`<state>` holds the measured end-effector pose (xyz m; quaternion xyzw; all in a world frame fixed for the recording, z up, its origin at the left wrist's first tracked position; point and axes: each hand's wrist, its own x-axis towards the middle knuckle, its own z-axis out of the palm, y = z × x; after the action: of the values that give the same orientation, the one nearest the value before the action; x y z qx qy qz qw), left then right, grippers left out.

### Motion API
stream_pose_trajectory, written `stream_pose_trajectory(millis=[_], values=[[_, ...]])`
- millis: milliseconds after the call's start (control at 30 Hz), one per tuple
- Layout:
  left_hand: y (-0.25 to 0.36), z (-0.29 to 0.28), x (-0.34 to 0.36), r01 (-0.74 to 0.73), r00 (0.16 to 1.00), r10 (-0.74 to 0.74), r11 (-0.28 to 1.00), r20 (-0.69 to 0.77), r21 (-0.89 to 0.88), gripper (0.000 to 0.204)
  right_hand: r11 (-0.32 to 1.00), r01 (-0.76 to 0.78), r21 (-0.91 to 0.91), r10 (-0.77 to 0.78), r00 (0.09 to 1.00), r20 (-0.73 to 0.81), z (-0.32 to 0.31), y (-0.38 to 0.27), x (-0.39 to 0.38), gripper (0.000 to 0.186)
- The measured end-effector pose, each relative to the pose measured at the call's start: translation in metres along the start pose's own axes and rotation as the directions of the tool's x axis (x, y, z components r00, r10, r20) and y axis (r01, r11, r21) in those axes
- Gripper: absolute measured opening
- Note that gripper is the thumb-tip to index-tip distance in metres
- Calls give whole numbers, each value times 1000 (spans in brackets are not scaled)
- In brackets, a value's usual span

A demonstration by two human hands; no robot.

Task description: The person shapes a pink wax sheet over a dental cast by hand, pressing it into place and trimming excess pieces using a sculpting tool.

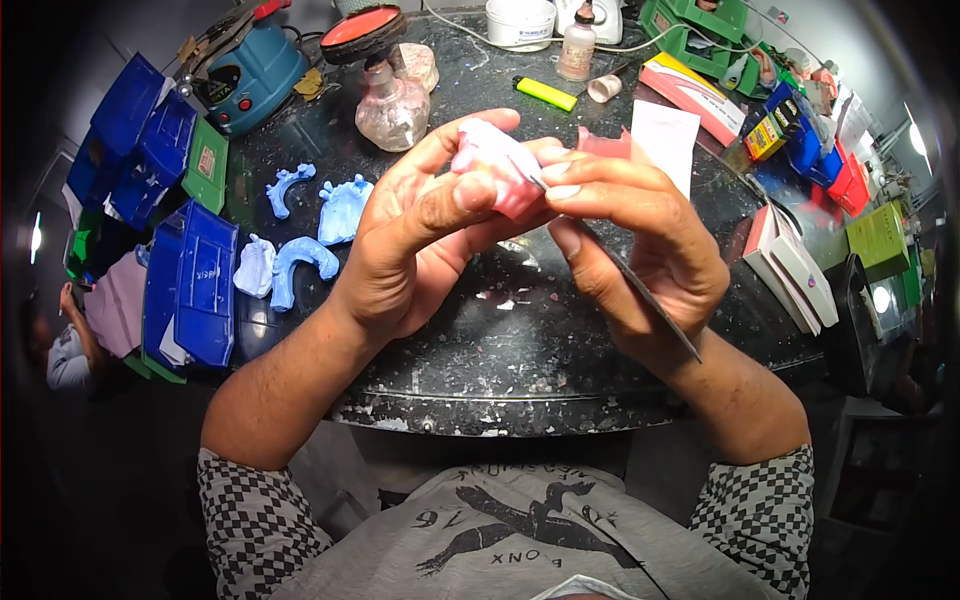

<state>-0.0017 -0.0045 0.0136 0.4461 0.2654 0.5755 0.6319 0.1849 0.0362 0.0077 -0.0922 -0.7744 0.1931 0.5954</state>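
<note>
Pink-and-white cast [497, 162] gripped in left hand [405, 235]

Cast sits between left thumb and fingers, above the black bench [480, 350]. Right hand [650, 240] pinches a slim metal tool [648, 288], tip at cast's right side; contact unclear. Right fingertips block part of that side. Left of the hands: blue moulds [345, 210], then blue bin [190, 280]. Far: glass flask [393, 112], yellow lighter [544, 94]. Far right: white paper [668, 138].
</note>
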Motion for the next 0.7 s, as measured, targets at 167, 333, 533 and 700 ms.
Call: stream_pose_trajectory(millis=[167, 333, 533, 700], values=[[1, 1, 0, 11, 999, -8, 998, 38, -61, 87, 993, -25, 119, 31, 998, -54, 6, 3, -6, 29], [2, -1, -1, 33, 998, -31, 999, 49, -39, 87, 987, 13, 158, -6, 999, -50, 6, 1, -6, 32], [1, -1, -1, 30, 998, -30, 1000, 49, -6, 87, 988, 10, 156, -8, 1000, -16, 5, 1, -6, 31], [1, -2, -1, 27, 998, -26, 1000, 63, -10, 88, 985, 18, 174, -14, 1000, -27, 5, 3, -7, 31]])
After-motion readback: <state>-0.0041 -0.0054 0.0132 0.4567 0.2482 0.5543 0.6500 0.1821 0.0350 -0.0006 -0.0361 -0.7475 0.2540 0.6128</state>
